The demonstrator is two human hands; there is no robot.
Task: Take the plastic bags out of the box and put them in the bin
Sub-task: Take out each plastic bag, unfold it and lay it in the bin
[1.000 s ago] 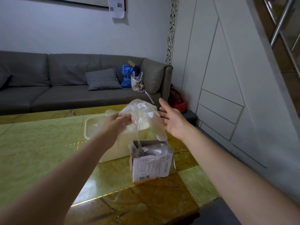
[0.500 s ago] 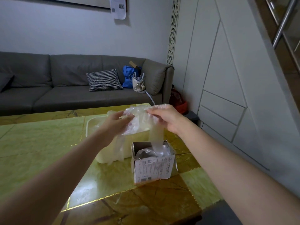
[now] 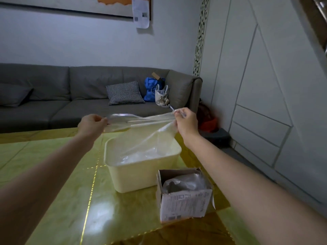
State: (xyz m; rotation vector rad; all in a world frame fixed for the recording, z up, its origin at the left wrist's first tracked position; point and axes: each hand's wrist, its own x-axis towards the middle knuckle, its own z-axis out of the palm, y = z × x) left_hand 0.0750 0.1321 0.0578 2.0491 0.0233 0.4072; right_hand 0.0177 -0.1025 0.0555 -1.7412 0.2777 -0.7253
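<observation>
A clear plastic bag (image 3: 141,124) is stretched out above the cream plastic bin (image 3: 141,175). My left hand (image 3: 92,123) grips its left end and my right hand (image 3: 185,121) pinches its right end. The lower part of the bag hangs down into the bin, where more clear plastic lies. In front of the bin, to the right, stands a small open white cardboard box (image 3: 184,202) with crumpled plastic bags (image 3: 180,184) inside.
The bin and box stand on a glossy green and gold table (image 3: 62,200). A grey sofa (image 3: 53,96) with a checked cushion and bags lies behind it. White panelled cabinets (image 3: 265,85) line the right side.
The bag has come free of the box. My hands have moved apart and pulled it out flat above the bin; before, it was bunched between them over the box.
</observation>
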